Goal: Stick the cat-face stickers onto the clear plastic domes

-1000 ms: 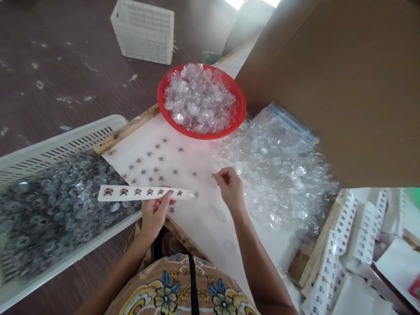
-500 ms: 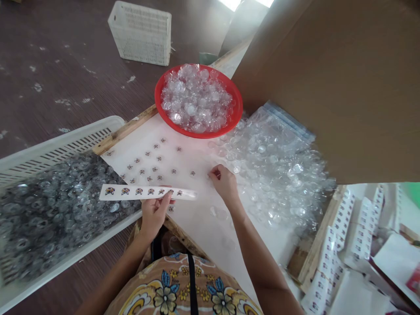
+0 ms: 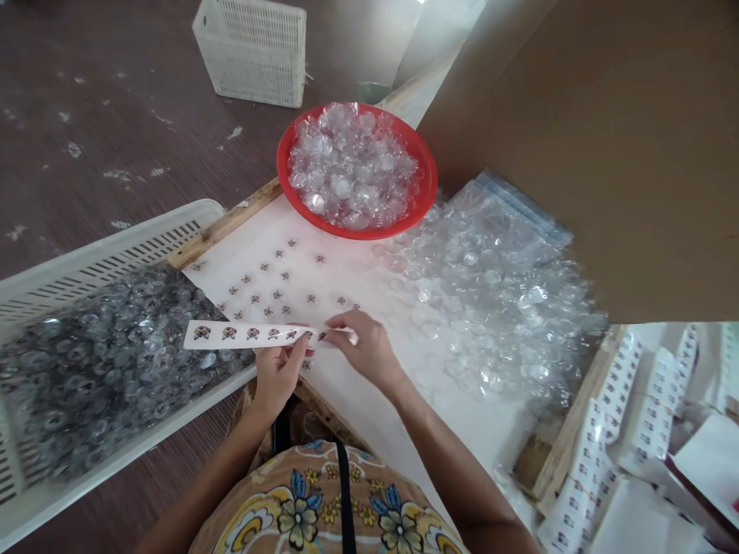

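My left hand (image 3: 281, 373) pinches a white strip of stickers (image 3: 215, 334) from below, thumb on top near the strip's right part. A row of small animal-face stickers is printed along it. At the strip's right end, my right hand (image 3: 365, 342) has thumb and forefinger tips together on the last sticker (image 3: 322, 336). Whether that sticker has come off its backing I cannot tell. Behind the hands, several clear discs with the same animal-face stickers (image 3: 277, 295) lie spread on the white tabletop (image 3: 231, 246).
Clear plastic discs (image 3: 490, 308) are heaped on the right, beside a clear plastic bag (image 3: 513, 208). A red basin (image 3: 428, 192) holds more. At left stands a white crate (image 3: 190, 219) of discs. Cardboard (image 3: 606, 154) rises at right, above more sticker strips (image 3: 589, 454).
My right hand has moved left from the bare tabletop to the strip's right end, and its fingers now touch the last sticker. My left hand still holds the strip.
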`<act>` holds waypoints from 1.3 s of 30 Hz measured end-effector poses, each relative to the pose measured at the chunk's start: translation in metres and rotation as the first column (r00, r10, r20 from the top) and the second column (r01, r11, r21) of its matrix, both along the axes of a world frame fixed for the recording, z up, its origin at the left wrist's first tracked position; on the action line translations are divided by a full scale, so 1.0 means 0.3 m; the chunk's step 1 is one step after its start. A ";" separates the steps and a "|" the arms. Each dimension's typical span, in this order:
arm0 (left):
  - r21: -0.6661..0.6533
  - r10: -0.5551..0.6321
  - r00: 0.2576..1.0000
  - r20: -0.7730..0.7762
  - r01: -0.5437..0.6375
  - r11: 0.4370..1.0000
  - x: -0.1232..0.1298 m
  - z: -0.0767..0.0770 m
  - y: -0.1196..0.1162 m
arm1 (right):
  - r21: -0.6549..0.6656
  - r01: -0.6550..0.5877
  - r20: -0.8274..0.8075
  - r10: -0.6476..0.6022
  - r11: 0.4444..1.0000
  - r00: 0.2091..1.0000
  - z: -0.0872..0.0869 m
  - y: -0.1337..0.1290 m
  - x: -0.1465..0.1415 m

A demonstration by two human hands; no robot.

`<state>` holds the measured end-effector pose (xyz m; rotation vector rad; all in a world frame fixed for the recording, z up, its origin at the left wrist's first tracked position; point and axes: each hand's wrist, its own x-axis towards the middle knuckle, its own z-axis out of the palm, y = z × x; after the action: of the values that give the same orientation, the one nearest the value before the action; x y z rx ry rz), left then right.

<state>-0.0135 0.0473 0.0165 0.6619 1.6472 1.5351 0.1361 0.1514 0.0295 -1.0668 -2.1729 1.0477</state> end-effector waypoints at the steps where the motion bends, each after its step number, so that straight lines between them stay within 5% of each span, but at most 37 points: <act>1: 0.001 -0.005 1.000 -0.007 0.005 1.000 -0.001 -0.003 -0.001 | 0.014 -0.017 -0.012 0.017 1.000 1.000 0.004 -0.026 -0.016; 6: 0.006 -0.007 1.000 -0.030 0.007 1.000 -0.003 0.000 0.001 | 0.080 0.090 -0.096 -0.083 0.993 0.992 0.004 -0.085 -0.042; 10: 0.046 0.001 1.000 -0.007 -0.001 0.999 -0.001 0.005 0.004 | -0.172 0.277 -0.181 -0.307 0.945 0.935 -0.002 -0.007 0.060; 13: 0.068 0.004 1.000 0.005 -0.005 0.998 0.001 0.003 0.005 | -0.277 0.433 -0.022 -0.456 0.858 0.890 -0.016 0.071 0.162; 19: 0.077 -0.001 1.000 0.000 0.001 0.997 0.003 0.001 0.006 | -0.199 0.432 0.200 -0.395 0.879 0.897 -0.056 0.109 0.223; 28: 0.053 -0.007 1.000 -0.018 0.008 0.999 0.003 0.001 0.006 | -0.005 0.301 0.329 -0.283 0.953 0.901 -0.074 0.060 0.116; 34: 0.012 -0.030 0.998 -0.059 0.030 0.999 0.005 0.014 0.004 | -0.039 0.256 0.288 -0.234 0.966 0.928 -0.067 0.032 0.045; 39: 0.019 -0.063 0.996 -0.065 0.064 0.998 0.002 0.003 0.001 | -0.022 0.165 0.047 -0.164 0.986 0.985 -0.004 -0.004 0.022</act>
<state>-0.0128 0.0477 0.0172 0.7755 1.6434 1.5015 0.1428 0.1502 0.0283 -1.2696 -2.0698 0.9878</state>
